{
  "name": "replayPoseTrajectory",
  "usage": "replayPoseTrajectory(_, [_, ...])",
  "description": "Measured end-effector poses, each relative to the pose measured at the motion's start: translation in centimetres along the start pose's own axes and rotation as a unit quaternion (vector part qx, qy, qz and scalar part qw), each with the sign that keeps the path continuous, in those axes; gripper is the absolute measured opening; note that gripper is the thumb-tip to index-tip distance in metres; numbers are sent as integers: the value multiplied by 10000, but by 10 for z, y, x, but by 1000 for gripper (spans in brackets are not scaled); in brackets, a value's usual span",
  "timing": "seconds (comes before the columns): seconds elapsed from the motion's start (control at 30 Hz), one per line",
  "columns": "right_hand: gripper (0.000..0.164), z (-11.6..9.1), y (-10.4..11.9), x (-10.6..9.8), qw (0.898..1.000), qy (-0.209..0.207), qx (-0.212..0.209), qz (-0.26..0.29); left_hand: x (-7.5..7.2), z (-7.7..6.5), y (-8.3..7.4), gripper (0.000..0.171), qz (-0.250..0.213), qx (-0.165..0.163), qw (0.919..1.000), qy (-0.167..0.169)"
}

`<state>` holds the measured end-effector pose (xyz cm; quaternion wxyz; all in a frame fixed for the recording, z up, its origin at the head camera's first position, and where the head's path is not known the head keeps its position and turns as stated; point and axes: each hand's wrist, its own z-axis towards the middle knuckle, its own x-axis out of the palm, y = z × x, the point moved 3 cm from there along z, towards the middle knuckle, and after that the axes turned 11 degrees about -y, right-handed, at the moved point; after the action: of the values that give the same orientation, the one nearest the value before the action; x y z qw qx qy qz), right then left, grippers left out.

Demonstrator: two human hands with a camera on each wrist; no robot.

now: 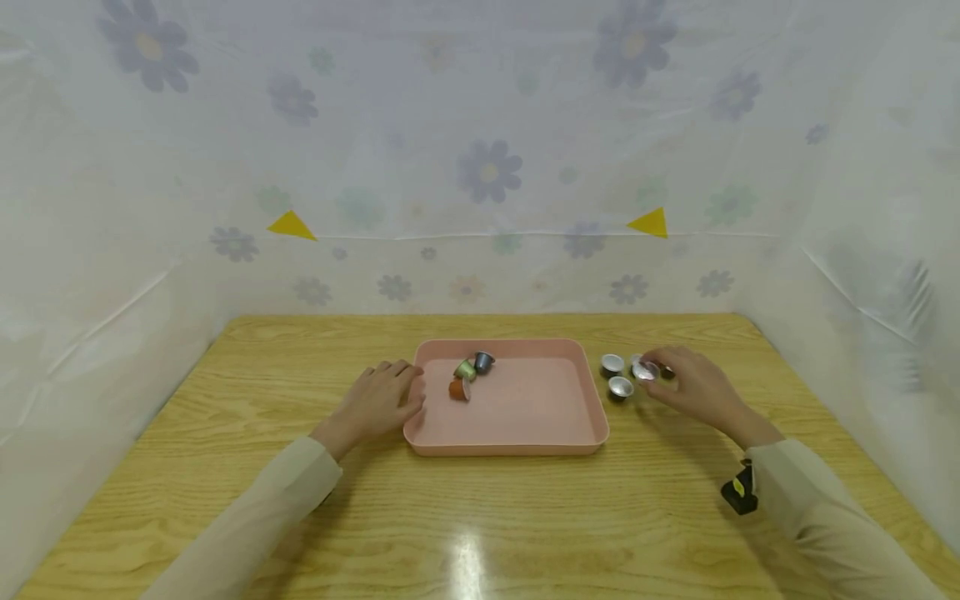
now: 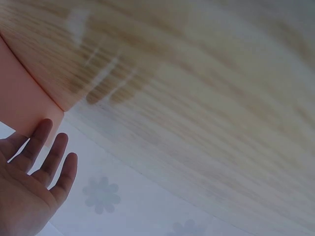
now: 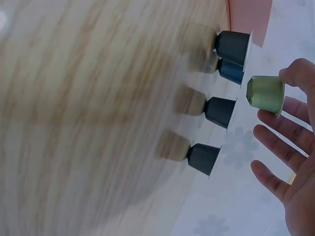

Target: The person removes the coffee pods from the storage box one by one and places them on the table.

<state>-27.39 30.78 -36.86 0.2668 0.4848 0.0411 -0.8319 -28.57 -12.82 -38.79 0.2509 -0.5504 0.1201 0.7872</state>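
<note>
My right hand (image 1: 697,387) pinches a green coffee capsule (image 3: 266,93) by its rim between thumb and fingers, its foil lid facing up. The capsule is held above the table, right of a pink tray (image 1: 510,450). Close by stand several dark capsules, lids up, among them a black capsule (image 3: 234,48) and a blue capsule (image 3: 231,70). My left hand (image 1: 382,400) rests against the tray's left side, fingers extended along the wall (image 2: 29,105). Inside the tray, an orange capsule (image 1: 455,390), a green capsule (image 1: 464,371) and a dark grey capsule (image 1: 483,362) lie tipped over together.
The wooden table (image 1: 480,517) is enclosed by a white floral curtain (image 1: 420,125) at the back and sides. Two yellow triangles (image 1: 291,225) show on the back curtain. A small black device (image 1: 741,492) sits under the right sleeve cuff.
</note>
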Motion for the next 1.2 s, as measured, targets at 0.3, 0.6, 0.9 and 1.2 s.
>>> replayPoseTrajectory(0.3, [30, -8, -6, 1, 9996, 192, 193, 53, 0, 0, 0, 45, -8, -25, 10000, 30])
replayPoseTrajectory(0.6, [26, -14, -14, 9, 9998, 166, 33, 132, 1, 0, 0, 44, 14, -17, 10000, -9])
replayPoseTrajectory(0.9, [25, -16, -18, 15, 9995, 103, -96, 269, 1, 1, 0, 45, 2, -35, 10000, 17])
replayPoseTrajectory(1.2, [26, -18, -16, 16, 9991, 302, 28, 303, 1, 0, 1, 44, 42, 16, 10000, -11])
